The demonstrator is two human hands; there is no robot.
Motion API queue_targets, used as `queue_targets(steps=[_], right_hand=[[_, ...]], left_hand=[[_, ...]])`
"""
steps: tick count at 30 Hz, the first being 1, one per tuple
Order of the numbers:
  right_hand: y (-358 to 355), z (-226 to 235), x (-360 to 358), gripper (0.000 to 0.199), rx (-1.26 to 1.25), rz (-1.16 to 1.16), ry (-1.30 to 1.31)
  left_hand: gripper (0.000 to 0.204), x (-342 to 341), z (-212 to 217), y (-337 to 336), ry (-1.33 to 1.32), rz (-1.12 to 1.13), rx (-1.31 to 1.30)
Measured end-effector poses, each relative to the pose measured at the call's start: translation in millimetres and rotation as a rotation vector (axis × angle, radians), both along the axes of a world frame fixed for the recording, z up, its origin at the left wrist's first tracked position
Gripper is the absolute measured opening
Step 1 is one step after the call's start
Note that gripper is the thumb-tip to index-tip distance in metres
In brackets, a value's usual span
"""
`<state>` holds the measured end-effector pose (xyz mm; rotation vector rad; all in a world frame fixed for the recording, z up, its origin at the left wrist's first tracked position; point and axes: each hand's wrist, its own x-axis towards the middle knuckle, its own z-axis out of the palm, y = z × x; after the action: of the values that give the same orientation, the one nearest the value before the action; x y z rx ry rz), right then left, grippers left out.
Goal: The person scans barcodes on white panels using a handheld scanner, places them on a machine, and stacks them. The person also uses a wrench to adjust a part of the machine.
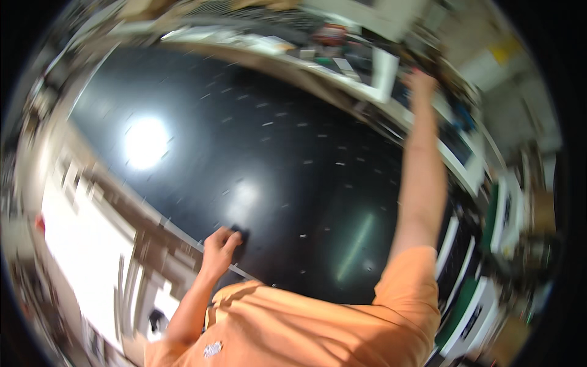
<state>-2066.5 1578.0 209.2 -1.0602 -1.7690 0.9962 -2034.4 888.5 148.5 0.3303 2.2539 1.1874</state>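
Two hands reach apart: the left hand (220, 243) pinches a small black object (239, 235) on the glossy black tabletop (275, 159). Right hand (420, 81) stretches toward a cluttered shelf (379, 73); its grip cannot be told.

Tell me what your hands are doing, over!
Left hand gripping a small dark object on the glossy black surface. Right hand stretched to the cluttered shelf; grip unclear. Picture blurred.

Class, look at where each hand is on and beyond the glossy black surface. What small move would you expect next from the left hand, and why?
Probably a short slide of the left hand inward across the black surface. It grips a small dark object pressed at the near edge, while the right hand reaches to the cluttered shelf beyond. The blur leaves what it is unclear.
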Motion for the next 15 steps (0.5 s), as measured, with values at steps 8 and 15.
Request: queue_targets(steps=[8, 15], right_hand=[[-155.6, -47.6, 101.5, 0.037, 0.519, 0.059, -0.172], [-417.4, -74.4, 120.3, 0.025, 0.416, 0.173, -0.054]], left_hand=[[0.029, 35.6, -14.9, -122.3, 0.174, 0.180, 0.050], [0.024, 91.1, -71.7, -328.4, 0.360, 0.459, -0.542]])
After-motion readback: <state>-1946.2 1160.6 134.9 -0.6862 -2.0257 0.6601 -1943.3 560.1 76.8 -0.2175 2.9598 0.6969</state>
